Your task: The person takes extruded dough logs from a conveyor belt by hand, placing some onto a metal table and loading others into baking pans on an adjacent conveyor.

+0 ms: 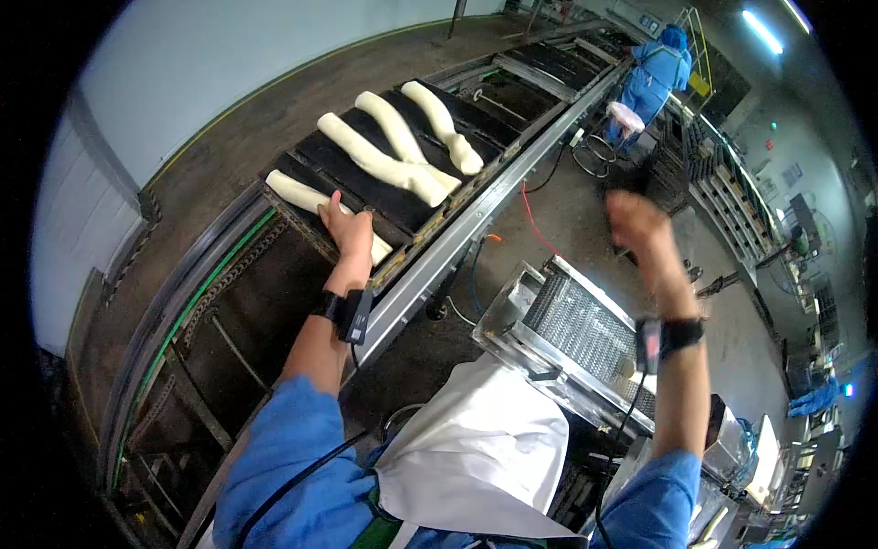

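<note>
My left hand [347, 231] is closed around a long cream-coloured, tube-like piece [297, 194], which lies on the dark slats of a conveyor [315, 156]. Just beyond it lie three similar curved pieces: a wide one [375, 162], a slimmer one [395, 126] touching or overlapping its lower end, and a third [437, 114] with a lumpy near end. Raised out to the right, away from the conveyor, my right hand [637, 222] is smeared by motion. Its fingers cannot be made out, and no object shows in it.
A metal frame with a perforated mesh surface [576, 320] stands in front of me, right of the conveyor's steel rail [476, 220]. Another person in blue [654, 73] stands farther along the line. Racks [732, 201] line the right side; a red hose [540, 220] hangs between.
</note>
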Demonstrator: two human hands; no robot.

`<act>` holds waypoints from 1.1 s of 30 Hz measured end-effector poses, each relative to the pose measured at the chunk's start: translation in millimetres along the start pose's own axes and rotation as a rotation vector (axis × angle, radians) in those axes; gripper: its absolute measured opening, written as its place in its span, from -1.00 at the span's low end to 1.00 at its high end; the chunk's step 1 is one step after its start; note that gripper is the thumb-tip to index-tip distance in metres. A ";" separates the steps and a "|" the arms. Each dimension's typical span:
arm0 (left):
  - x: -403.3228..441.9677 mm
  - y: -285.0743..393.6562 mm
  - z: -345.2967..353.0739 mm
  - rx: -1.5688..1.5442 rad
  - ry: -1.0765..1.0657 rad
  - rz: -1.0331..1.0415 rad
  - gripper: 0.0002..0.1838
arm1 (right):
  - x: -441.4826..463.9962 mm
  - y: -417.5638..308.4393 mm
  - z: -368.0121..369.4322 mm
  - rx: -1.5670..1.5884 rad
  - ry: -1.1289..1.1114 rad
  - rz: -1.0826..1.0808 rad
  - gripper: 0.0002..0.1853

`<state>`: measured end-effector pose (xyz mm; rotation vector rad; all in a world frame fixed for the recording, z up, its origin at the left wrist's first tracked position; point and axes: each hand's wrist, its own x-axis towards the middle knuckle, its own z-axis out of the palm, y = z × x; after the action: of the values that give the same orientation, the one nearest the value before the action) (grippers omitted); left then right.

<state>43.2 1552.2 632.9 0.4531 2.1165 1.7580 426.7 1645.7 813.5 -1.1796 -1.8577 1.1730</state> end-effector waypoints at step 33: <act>61.3 23.2 -32.6 0.069 0.052 -0.145 0.05 | -67.9 -68.3 2.7 0.490 -0.158 -0.208 -0.09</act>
<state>-25.7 1555.9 657.3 0.2667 2.1913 1.6373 427.4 1568.8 871.5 -0.6232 -1.6207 1.5183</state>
